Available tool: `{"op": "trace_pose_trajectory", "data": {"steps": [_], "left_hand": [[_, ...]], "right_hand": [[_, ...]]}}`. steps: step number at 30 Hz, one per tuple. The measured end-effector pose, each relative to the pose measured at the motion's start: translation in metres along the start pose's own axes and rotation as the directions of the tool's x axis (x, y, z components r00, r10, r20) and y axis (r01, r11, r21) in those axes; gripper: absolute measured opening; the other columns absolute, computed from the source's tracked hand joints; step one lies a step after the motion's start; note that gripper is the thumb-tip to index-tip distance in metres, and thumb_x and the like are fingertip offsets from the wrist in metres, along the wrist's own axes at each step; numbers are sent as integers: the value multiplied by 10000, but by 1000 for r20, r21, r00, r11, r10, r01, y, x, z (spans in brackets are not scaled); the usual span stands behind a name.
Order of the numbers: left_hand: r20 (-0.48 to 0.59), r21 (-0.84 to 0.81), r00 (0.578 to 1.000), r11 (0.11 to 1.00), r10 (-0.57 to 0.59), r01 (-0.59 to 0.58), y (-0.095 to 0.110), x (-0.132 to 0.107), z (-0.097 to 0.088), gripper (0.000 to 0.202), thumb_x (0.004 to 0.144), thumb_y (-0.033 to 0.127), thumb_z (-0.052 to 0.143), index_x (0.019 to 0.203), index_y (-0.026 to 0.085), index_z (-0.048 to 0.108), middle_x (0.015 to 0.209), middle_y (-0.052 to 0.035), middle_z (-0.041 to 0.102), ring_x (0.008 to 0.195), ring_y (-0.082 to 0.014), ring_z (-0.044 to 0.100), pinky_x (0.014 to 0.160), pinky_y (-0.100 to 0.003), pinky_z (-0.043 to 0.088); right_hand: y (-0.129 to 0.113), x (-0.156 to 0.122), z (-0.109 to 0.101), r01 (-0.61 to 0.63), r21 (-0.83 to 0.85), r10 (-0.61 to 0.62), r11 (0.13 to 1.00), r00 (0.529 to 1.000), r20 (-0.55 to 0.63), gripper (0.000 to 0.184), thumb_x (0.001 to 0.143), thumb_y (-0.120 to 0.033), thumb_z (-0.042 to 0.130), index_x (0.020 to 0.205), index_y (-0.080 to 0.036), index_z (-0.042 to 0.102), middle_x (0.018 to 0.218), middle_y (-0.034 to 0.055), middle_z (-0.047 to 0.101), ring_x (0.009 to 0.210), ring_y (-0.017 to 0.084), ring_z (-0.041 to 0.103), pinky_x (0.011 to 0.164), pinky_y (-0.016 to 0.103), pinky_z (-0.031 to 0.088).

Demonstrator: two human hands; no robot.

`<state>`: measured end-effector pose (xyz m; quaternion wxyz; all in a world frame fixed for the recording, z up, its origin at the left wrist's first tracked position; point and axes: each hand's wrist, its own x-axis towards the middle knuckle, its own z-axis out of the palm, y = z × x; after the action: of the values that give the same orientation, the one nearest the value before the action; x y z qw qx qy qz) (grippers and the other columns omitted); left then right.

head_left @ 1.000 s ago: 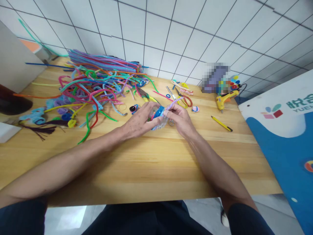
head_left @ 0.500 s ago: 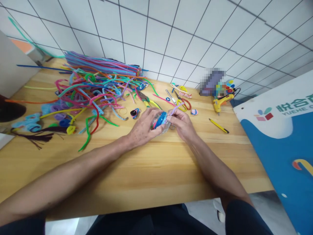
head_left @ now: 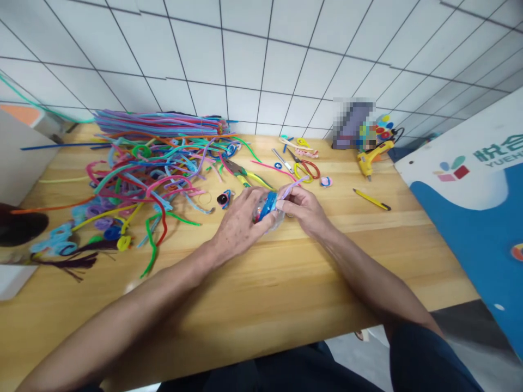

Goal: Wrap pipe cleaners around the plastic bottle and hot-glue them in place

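My left hand [head_left: 241, 220] is wrapped round a small clear plastic thing [head_left: 268, 205] with a bright blue band and coloured bits on or in it. Whether it is a bag or a container I cannot tell. At its right side, my right hand [head_left: 305, 211] pinches a light purple pipe cleaner [head_left: 295, 185] between thumb and fingers, its free end pointing up and right. Both hands are close together over the wooden table [head_left: 261, 294]. Just beyond them lie pliers [head_left: 241, 171] with green and yellow handles, and scissors [head_left: 305, 167] with red and yellow handles.
A tangle of loose pipe cleaners [head_left: 147, 169] covers the left of the table, with a straight bundle [head_left: 159, 123] behind it. To the right are a yellow glue gun [head_left: 372, 158] and a yellow cutter [head_left: 371, 199]. A tiled wall [head_left: 245, 60] closes off the back.
The head view has tilted and shifted slightly, so the tabletop things appear displaced. Both hands keep their holds on the plastic thing and the purple pipe cleaner, with little visible movement.
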<state>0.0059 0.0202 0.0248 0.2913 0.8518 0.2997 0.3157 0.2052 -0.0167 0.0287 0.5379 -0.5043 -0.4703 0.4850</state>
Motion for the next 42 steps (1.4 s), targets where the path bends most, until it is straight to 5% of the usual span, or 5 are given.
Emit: {"op": "trace_pose_trajectory", "data": {"steps": [14, 18, 24, 33, 42], "left_hand": [[-235, -35, 969, 995, 79, -90, -10, -14, 30, 491, 943, 328, 613, 1404, 213, 487, 1406, -150, 586, 1379, -315, 540, 1188, -540, 466], [-220, -28, 973, 997, 68, -76, -8, -15, 27, 502, 913, 335, 631, 1379, 206, 495, 1434, -162, 560, 1402, -333, 523, 1186, -552, 465], [-139, -58, 990, 998, -33, 25, -4, -14, 19, 531, 954, 497, 635, 1362, 188, 491, 1272, -135, 660, 1174, -304, 659, 1044, -487, 556], [-150, 4, 986, 997, 72, -73, -13, -16, 26, 571, 1012, 433, 600, 1505, 198, 433, 1499, -172, 562, 1434, -331, 515, 1227, -559, 426], [-196, 2, 977, 996, 86, -87, -10, -14, 26, 476, 990, 423, 618, 1395, 209, 486, 1381, -149, 595, 1346, -312, 545, 1157, -521, 474]], "right_hand": [[-4, -4, 0, 114, -116, -113, 987, 994, 14, 172, 768, -333, 818, 809, -240, 679, 855, -5, 621, 804, 165, 556, 748, 319, 457], [-5, -3, -1, 106, -142, -101, 984, 994, 41, 200, 732, -338, 831, 806, -242, 671, 826, -16, 604, 769, 159, 532, 717, 312, 440], [-8, -1, -2, 49, -123, -38, 991, 996, 84, 260, 697, -383, 854, 810, -239, 670, 800, -18, 614, 750, 159, 546, 703, 311, 441], [-10, 4, -7, 23, -60, -17, 998, 994, 108, 312, 708, -441, 874, 794, -224, 668, 773, -15, 645, 733, 150, 558, 711, 302, 442], [-11, 2, -6, 46, -111, -30, 993, 989, 142, 300, 719, -431, 868, 804, -221, 672, 800, -11, 654, 731, 145, 563, 688, 294, 443]]}}
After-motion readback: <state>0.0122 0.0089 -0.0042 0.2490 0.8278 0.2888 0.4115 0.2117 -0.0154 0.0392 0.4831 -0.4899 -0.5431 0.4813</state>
